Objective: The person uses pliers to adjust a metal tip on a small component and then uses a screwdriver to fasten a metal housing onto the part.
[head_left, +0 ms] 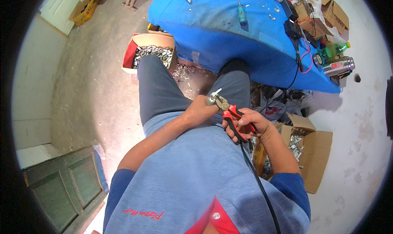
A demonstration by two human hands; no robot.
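My right hand (256,125) is closed round the red and black handles of a pair of pliers (230,113). The metal jaws meet a small silvery cylindrical piece (210,101) with a white strip sticking out of its top. My left hand (200,111) holds this piece from the left, fingers wrapped round it, so its lower part is hidden. Both hands are close together above my lap. Whether the jaws grip the piece or the white strip is too small to tell.
A blue-covered table (229,41) bears a teal-handled screwdriver (242,16), cables and a steel flask (339,66). Cardboard boxes of small metal cylinders stand front left (153,40) and right (319,156). Small scraps litter the floor. A black cable (260,185) crosses my shirt.
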